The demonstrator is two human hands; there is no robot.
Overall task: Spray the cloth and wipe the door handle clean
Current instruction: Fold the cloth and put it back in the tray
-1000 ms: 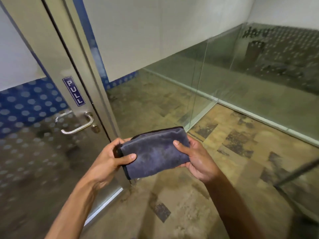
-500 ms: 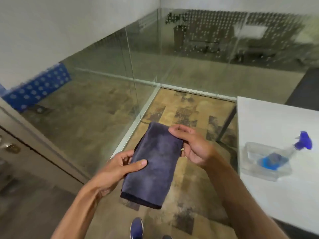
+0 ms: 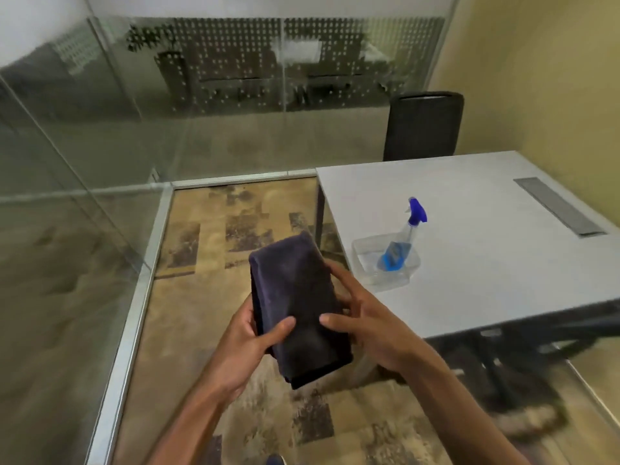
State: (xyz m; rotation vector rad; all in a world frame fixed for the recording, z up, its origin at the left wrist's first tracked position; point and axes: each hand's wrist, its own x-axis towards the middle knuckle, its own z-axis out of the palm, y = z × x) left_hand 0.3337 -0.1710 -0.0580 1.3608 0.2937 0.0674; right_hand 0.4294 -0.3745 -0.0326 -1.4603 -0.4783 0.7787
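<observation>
Both hands, left hand (image 3: 250, 333) and right hand (image 3: 364, 325), pinch the folded dark grey microfibre cloth (image 3: 297, 303) with fingers curled around it. Still prepping, I'd say: next up, free one hand for the clear blue-triggered spray bottle (image 3: 404, 236) in the clear plastic tub (image 3: 369, 273) on the white table (image 3: 486, 229). Door handle's out of view.

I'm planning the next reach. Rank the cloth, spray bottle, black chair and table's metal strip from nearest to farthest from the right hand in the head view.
From the right hand:
1. Cloth, held, touching its fingers.
2. Spray bottle, in the clear tray, up-right.
3. Metal strip, far right on the table.
4. Black chair, behind the table.
</observation>
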